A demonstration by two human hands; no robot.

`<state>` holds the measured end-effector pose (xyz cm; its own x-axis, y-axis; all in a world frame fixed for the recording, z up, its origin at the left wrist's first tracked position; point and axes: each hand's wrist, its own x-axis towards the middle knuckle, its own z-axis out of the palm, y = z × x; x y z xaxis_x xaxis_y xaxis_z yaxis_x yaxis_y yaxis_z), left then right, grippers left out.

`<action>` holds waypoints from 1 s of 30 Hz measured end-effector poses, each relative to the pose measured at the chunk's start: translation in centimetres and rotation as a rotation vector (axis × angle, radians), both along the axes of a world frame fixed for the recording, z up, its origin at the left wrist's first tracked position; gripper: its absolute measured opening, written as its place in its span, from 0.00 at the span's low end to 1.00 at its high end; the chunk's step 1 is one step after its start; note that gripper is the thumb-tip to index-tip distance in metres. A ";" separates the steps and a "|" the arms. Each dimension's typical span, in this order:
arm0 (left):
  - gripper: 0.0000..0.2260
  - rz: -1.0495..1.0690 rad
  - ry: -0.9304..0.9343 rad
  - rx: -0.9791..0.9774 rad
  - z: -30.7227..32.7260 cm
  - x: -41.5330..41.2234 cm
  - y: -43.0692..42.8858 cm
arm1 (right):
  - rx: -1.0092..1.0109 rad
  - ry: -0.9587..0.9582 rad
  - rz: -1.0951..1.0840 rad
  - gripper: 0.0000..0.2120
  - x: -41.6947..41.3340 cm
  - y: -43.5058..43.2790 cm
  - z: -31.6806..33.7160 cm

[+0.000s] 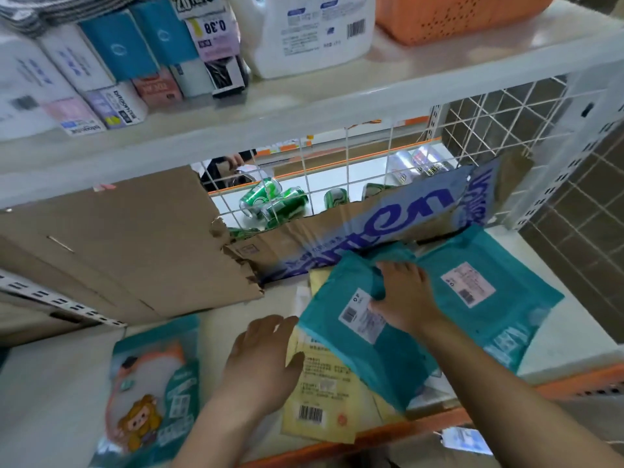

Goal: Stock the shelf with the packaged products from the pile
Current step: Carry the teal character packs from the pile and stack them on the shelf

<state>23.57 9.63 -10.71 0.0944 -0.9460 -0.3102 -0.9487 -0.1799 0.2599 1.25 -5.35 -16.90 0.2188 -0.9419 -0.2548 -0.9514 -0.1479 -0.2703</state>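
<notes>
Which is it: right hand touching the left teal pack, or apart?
Touching. Head view: the right hand lies on the left teal pack, thumb on its white label, fingers curled over its far edge.

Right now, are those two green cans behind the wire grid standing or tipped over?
Tipped over: the two green cans lie on their sides behind the wire grid, one's end showing.

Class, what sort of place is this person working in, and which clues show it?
Probably a shop aisle: a 0.38 price tag stands among boxed goods on the upper shelf, green drink cans lie behind wire mesh, and barcoded teal packets lie below.
</notes>
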 end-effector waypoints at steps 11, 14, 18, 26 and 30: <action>0.28 0.061 0.001 -0.022 1.4 3.3 2.0 | 0.126 -0.219 -0.094 0.14 2.4 2.0 2.1; 0.29 0.098 0.021 -0.030 2.0 5.8 3.6 | 0.169 -0.418 -0.053 0.08 4.5 3.4 4.3; 0.28 0.139 0.028 -0.069 2.9 9.4 5.8 | 0.148 -0.401 0.192 0.07 8.9 5.9 6.6; 0.24 0.290 0.021 -0.168 4.8 17.4 11.9 | 0.085 -0.260 0.462 0.09 19.4 11.1 10.1; 0.25 0.336 0.054 -0.245 4.6 20.2 14.8 | -0.006 -0.261 0.545 0.07 23.3 12.8 10.3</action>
<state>43.77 24.38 -6.07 0.4002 -0.9117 -0.0930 -0.8317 -0.4039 0.3810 24.55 7.46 -6.62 0.7248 -0.6779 -0.1226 -0.6406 -0.5977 -0.4821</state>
